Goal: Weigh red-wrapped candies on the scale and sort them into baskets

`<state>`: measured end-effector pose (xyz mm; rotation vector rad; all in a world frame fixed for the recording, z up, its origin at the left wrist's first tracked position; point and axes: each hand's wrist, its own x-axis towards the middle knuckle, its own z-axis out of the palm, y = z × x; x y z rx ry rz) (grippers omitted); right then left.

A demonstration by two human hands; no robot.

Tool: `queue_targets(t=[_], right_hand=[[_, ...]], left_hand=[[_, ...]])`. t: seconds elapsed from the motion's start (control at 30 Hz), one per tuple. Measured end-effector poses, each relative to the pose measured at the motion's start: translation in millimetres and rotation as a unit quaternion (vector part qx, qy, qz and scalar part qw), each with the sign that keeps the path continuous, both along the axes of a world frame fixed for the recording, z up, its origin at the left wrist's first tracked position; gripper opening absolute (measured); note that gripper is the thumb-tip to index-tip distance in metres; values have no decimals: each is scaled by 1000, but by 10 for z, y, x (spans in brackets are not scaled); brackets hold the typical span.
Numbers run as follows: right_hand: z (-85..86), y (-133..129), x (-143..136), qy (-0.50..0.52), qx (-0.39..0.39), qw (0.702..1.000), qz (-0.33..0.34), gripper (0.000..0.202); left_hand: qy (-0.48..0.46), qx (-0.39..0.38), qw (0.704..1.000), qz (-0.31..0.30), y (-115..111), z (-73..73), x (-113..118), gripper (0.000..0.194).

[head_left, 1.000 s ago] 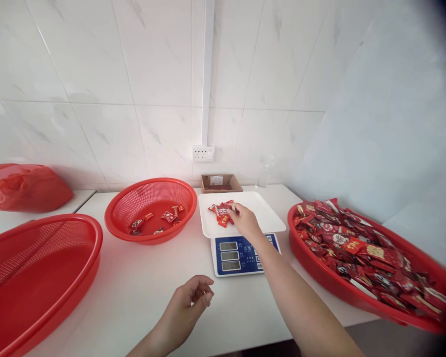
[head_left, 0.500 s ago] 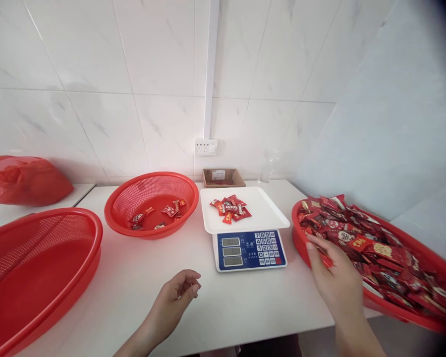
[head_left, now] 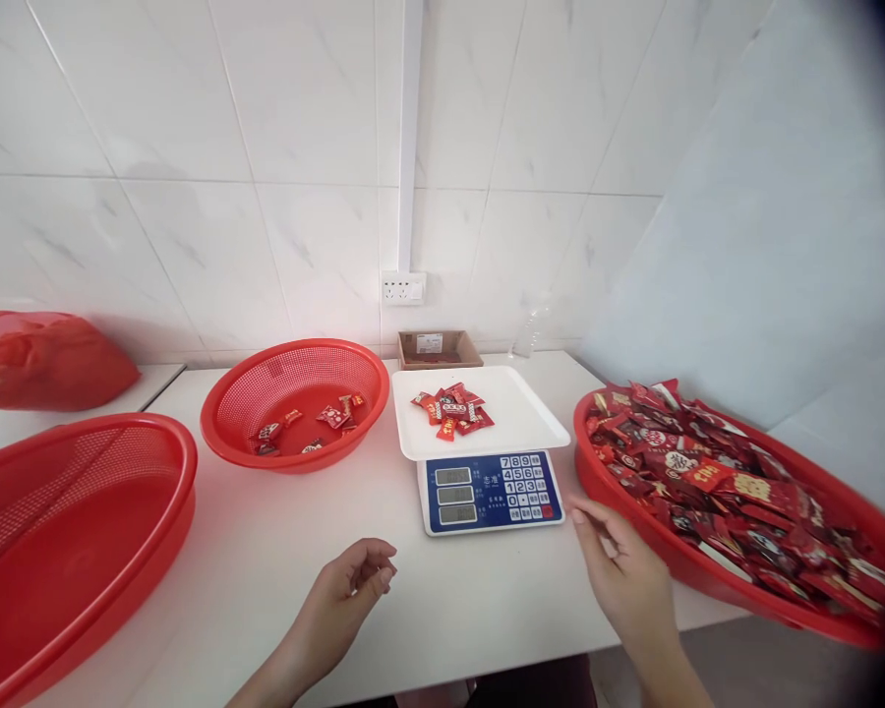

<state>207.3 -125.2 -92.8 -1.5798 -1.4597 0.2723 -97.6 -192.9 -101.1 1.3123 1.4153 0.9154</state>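
Observation:
My left hand hovers over the white table with fingers loosely curled, thumb and fingertips a little apart, nothing visible between them. To the right, my right hand is between the scale and the heaped basket; thumb and index finger are pinched near the scale's front right corner, and anything between the tips cannot be made out. A small pile of red candy packets lies on the scale's white tray. Many red packets fill the right red basket.
Back left, a round red basket holds several packets. A larger red basket stands at the left, with a red bag behind it. Behind the scale are a cardboard box and clear plastic by the tiled wall.
My right hand has moved left and slightly down, off the heaped basket's rim toward the scale. My left hand has stayed almost in place. The view has shifted slightly.

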Motion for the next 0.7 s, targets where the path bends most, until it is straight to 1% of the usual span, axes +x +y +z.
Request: queue_targets(t=[0.1, 0.17, 0.2, 0.27, 0.33, 0.37, 0.43, 0.5, 0.53, 0.6, 0.63, 0.7], right_hand=[[-165, -27, -195, 10, -42, 997, 65, 38], [-300, -67, -350, 16, -76, 990, 121, 36], [-369, -91, -425, 18, -92, 984, 150, 35], [-501, -140, -552, 23, -118, 972, 201, 33], [-605, -178, -627, 23, -134, 962, 235, 31], [-643, -189, -642, 22, -139, 960, 244, 30], [-694, -193, -636, 22, -152, 955, 252, 30], [-722, -182, -608, 34, -170, 950, 260, 30], [-734, -176, -597, 45, -177, 948, 262, 31], [-760, -171, -590, 74, -177, 948, 255, 33], [-775, -174, -596, 88, -172, 950, 246, 35], [-805, -187, -616, 109, -160, 955, 226, 38]], left_hand=[[74, 46, 996, 23, 30, -24, -100, 24], [163, 120, 978, 47, 88, -24, -219, 25], [213, 167, 961, 58, 128, -15, -295, 25], [312, 253, 912, 78, 223, 30, -469, 28], [398, 298, 862, 99, 326, 111, -661, 31], [439, 299, 840, 112, 377, 165, -757, 33], [514, 262, 805, 140, 473, 292, -943, 40], [569, 174, 785, 170, 568, 435, -1116, 49], [582, 117, 783, 186, 616, 505, -1200, 54], [577, 0, 787, 219, 713, 634, -1366, 65], [566, -45, 788, 237, 759, 687, -1453, 70], [538, -107, 793, 265, 834, 761, -1639, 85]])
